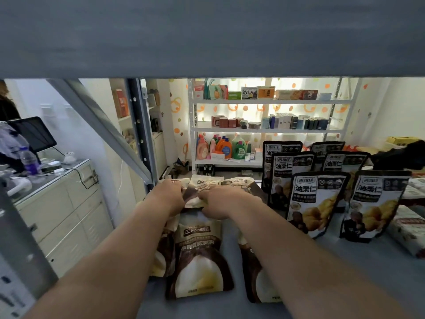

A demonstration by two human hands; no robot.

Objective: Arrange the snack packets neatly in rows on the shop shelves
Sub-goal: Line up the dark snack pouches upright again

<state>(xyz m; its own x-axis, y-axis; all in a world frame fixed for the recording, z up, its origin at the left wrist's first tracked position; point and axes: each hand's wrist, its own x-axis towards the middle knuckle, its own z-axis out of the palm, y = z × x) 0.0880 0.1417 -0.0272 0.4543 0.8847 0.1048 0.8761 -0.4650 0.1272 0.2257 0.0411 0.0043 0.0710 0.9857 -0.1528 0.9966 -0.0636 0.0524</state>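
Closest on the grey shelf [368,261], a brown-and-cream front packet [200,256] stands facing outward. More of the same kind sit on either side of it, partly hidden behind the forearms.

Just behind it, the left hand [170,194] and right hand [220,201] meet on a back packet [195,192]. Each grip is closed on it, the fingers curled over its top edge and sides. The packet looks tilted and crumpled, its soft foil buckling between the hands.

The step in hand seems to be building the brown row from the rear. The next move likely calls for standing this pouch upright, square behind the front one, and then letting go gently so it doesn't slump.

To the right, black packets [317,203] already stand in tidy files, front to back.

Far beyond, a white shelving unit [264,101] holds boxes and detergent bottles [226,147].
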